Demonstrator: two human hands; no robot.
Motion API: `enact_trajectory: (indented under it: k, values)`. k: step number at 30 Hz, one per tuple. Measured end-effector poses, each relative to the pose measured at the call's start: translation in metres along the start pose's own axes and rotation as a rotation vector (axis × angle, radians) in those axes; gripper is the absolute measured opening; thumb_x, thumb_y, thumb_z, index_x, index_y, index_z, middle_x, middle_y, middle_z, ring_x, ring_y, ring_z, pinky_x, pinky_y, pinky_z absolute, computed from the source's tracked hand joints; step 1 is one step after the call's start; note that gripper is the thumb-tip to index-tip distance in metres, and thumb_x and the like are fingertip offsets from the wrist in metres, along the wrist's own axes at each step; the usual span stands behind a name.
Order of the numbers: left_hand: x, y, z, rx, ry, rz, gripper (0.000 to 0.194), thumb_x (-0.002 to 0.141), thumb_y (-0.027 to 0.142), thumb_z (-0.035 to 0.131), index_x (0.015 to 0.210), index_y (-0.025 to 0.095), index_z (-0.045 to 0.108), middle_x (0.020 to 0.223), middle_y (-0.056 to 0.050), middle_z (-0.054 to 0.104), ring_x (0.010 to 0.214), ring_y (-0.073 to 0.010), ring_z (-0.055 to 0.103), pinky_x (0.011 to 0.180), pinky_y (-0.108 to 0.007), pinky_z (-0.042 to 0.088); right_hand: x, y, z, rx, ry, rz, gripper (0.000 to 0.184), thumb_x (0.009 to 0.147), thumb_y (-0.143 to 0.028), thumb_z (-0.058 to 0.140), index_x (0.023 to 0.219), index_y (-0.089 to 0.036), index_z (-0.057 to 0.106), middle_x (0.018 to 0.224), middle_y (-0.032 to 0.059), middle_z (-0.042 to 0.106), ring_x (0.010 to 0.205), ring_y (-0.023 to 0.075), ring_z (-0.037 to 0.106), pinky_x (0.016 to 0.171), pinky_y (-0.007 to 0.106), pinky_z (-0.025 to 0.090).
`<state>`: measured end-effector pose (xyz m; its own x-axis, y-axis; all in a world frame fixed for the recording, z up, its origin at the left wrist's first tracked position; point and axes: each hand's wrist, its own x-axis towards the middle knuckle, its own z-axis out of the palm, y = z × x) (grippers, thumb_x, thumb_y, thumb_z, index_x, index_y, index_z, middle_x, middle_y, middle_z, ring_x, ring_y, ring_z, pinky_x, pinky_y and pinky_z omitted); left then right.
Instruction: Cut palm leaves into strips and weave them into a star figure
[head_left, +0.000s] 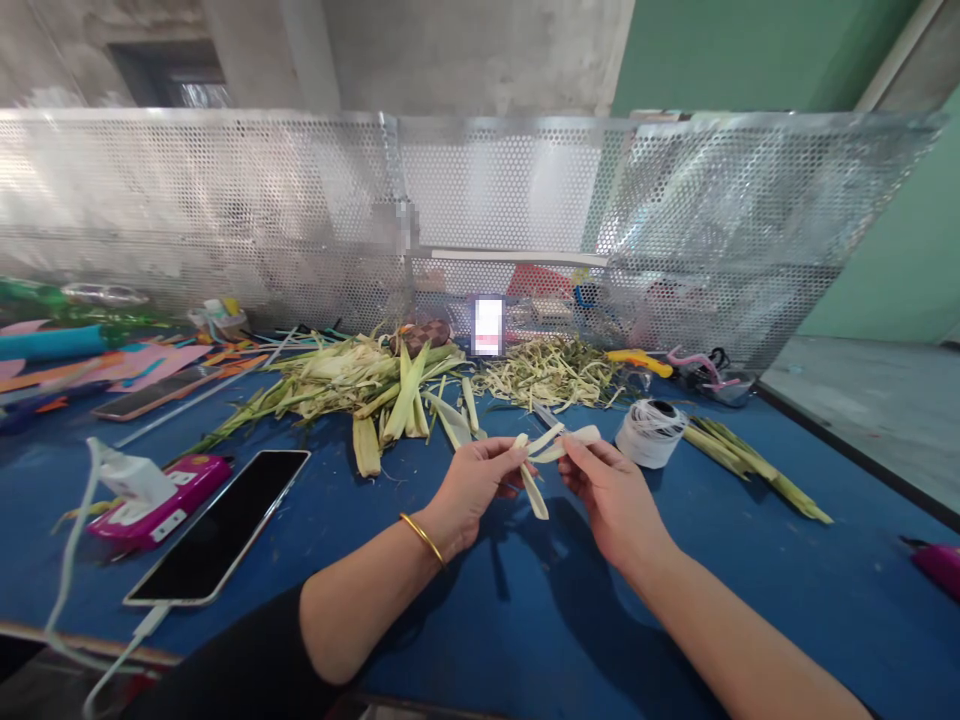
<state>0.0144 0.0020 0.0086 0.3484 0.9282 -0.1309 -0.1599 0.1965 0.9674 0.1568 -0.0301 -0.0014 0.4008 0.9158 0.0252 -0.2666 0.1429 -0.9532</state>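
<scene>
Above the middle of the blue table, my left hand [480, 485] pinches pale strips of husk [535, 492], one end hanging below the fingers. My right hand [607, 487] closes on the other side of the strips, where a wider pale end sticks out past the thumb. The strips cross or loop between both hands; how they are joined is too small to tell. Just right of my right hand stands a spool of white string [651, 433]. Behind the hands lie a heap of green husks [337, 375] and a pile of shredded husk strips [555, 373].
A phone [221, 530] on a charging cable and a magenta power strip [161, 500] lie at left. Husk stalks [757, 465] and a yellow-handled tool [640, 361] are on the right. A perforated metal screen [495, 180] closes off the back. Coloured paper [150, 365] lies far left.
</scene>
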Motion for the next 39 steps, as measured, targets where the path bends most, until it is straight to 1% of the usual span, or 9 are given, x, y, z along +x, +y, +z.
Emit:
enact_trajectory:
  k: [4, 8, 12, 16, 21, 25, 28, 34, 39]
  values:
    - [0.000, 0.000, 0.002, 0.028, 0.021, 0.033, 0.028, 0.065, 0.035, 0.073, 0.079, 0.016, 0.058, 0.061, -0.001, 0.065, 0.048, -0.0080, 0.051, 0.050, -0.021, 0.037, -0.008, -0.009, 0.002, -0.276, -0.180, -0.255, 0.021, 0.076, -0.041, 0.065, 0.077, -0.020, 0.065, 0.068, 0.0004, 0.062, 0.066, 0.0147, 0.056, 0.065, 0.028, 0.046]
    - [-0.002, 0.001, 0.004, 0.048, 0.003, 0.026, 0.033, 0.062, 0.040, 0.076, 0.073, 0.015, 0.057, 0.056, 0.001, 0.061, 0.047, -0.0072, 0.049, 0.049, -0.020, 0.036, -0.009, -0.012, 0.001, -0.279, -0.317, -0.261, 0.022, 0.084, -0.043, 0.055, 0.080, -0.021, 0.057, 0.076, 0.0008, 0.063, 0.063, 0.0134, 0.056, 0.064, 0.029, 0.047]
    - [-0.002, -0.002, 0.003, -0.049, -0.050, -0.063, 0.030, 0.060, 0.036, 0.076, 0.073, 0.014, 0.061, 0.063, -0.001, 0.063, 0.049, -0.0066, 0.050, 0.051, -0.020, 0.039, -0.005, -0.012, 0.001, -0.278, -0.366, -0.301, 0.028, 0.081, -0.041, 0.056, 0.101, -0.022, 0.058, 0.078, 0.0004, 0.061, 0.070, 0.0142, 0.058, 0.069, 0.030, 0.049]
    - [-0.001, -0.003, 0.002, -0.094, -0.040, -0.102, 0.026, 0.060, 0.033, 0.077, 0.073, 0.014, 0.062, 0.063, -0.001, 0.064, 0.050, -0.0070, 0.052, 0.053, -0.020, 0.041, -0.006, -0.015, 0.001, -0.375, -0.334, -0.310, 0.033, 0.084, -0.042, 0.052, 0.106, -0.019, 0.060, 0.077, 0.0015, 0.065, 0.067, 0.0141, 0.061, 0.071, 0.030, 0.049]
    - [-0.002, -0.005, 0.004, -0.040, -0.027, -0.052, 0.028, 0.063, 0.034, 0.077, 0.073, 0.014, 0.061, 0.065, -0.004, 0.067, 0.049, -0.0071, 0.052, 0.053, -0.021, 0.041, -0.009, -0.017, -0.001, -0.414, -0.235, -0.297, 0.024, 0.081, -0.043, 0.057, 0.082, -0.019, 0.057, 0.069, 0.0002, 0.065, 0.048, 0.0106, 0.054, 0.051, 0.025, 0.044]
    - [-0.001, -0.007, 0.005, -0.016, 0.014, -0.006, 0.026, 0.063, 0.033, 0.077, 0.071, 0.014, 0.061, 0.061, -0.003, 0.067, 0.049, -0.0084, 0.054, 0.053, -0.022, 0.042, -0.005, -0.015, -0.006, -0.595, -0.249, -0.322, 0.023, 0.079, -0.040, 0.059, 0.069, -0.020, 0.056, 0.057, -0.0030, 0.055, 0.050, 0.0116, 0.051, 0.051, 0.024, 0.040]
    - [-0.001, -0.006, 0.006, 0.011, 0.040, 0.033, 0.023, 0.064, 0.031, 0.076, 0.071, 0.014, 0.061, 0.061, -0.003, 0.067, 0.051, -0.0093, 0.055, 0.054, -0.022, 0.042, -0.002, -0.012, -0.009, -0.695, -0.261, -0.251, 0.023, 0.078, -0.039, 0.058, 0.066, -0.020, 0.053, 0.052, -0.0045, 0.052, 0.049, 0.0123, 0.050, 0.050, 0.025, 0.039]
    - [-0.002, -0.006, 0.007, 0.009, 0.061, 0.016, 0.025, 0.063, 0.032, 0.077, 0.069, 0.014, 0.060, 0.057, -0.001, 0.064, 0.047, -0.0075, 0.052, 0.053, -0.021, 0.042, -0.004, -0.014, -0.004, -0.466, -0.307, -0.088, 0.026, 0.080, -0.046, 0.055, 0.077, -0.021, 0.050, 0.061, -0.0035, 0.058, 0.045, 0.0113, 0.052, 0.049, 0.026, 0.041]
    - [-0.002, -0.008, 0.007, -0.007, 0.032, -0.049, 0.029, 0.063, 0.034, 0.078, 0.072, 0.013, 0.060, 0.065, -0.004, 0.068, 0.049, -0.0078, 0.055, 0.052, -0.020, 0.043, -0.006, -0.019, 0.000, -0.227, -0.325, -0.062, 0.031, 0.077, -0.048, 0.060, 0.080, -0.017, 0.060, 0.055, -0.0056, 0.050, 0.049, 0.0088, 0.044, 0.053, 0.024, 0.039]
